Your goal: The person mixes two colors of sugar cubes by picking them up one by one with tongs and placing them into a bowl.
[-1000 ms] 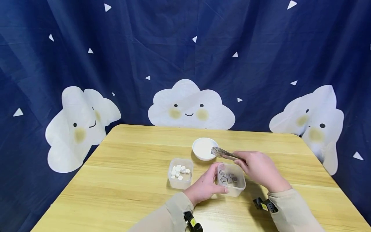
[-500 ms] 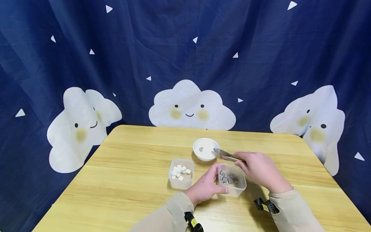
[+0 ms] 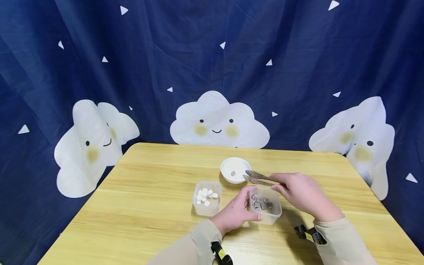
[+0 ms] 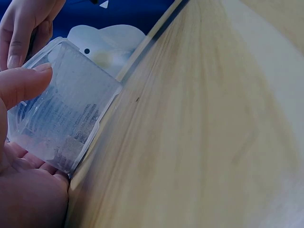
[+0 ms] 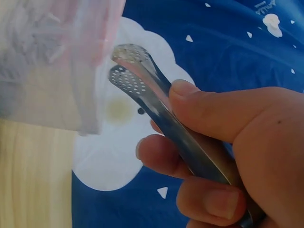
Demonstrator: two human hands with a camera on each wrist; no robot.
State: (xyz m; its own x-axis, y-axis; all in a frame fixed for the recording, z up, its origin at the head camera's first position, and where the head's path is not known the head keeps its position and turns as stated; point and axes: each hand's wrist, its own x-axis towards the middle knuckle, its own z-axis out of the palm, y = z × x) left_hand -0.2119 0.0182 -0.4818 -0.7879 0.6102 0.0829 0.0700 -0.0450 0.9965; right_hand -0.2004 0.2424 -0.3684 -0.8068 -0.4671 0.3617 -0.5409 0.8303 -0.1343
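Note:
My left hand (image 3: 234, 213) holds a clear plastic container (image 3: 269, 219), its thumb on the near side and its fingers around the left wall. Several grey cubes (image 3: 261, 204) lie inside. In the left wrist view the container (image 4: 71, 95) sits between thumb and fingers. My right hand (image 3: 299, 193) grips metal tongs (image 3: 261, 177) above the container's far right corner. The tongs' perforated tips stand apart near the right rim of a white bowl (image 3: 228, 165), with nothing between them in the right wrist view. One grey cube (image 3: 233, 173) lies in the bowl.
A second clear container (image 3: 207, 211) with several white cubes (image 3: 205, 195) stands left of the left hand. All of it is on a wooden table (image 3: 139, 206). A dark blue curtain (image 3: 149, 55) with clouds hangs behind the table's far edge.
A grey cube has come into the bowl and shifted slightly right and nearer. The tongs have spread, and the right hand has drawn a little to the right. My left hand stays on the container.

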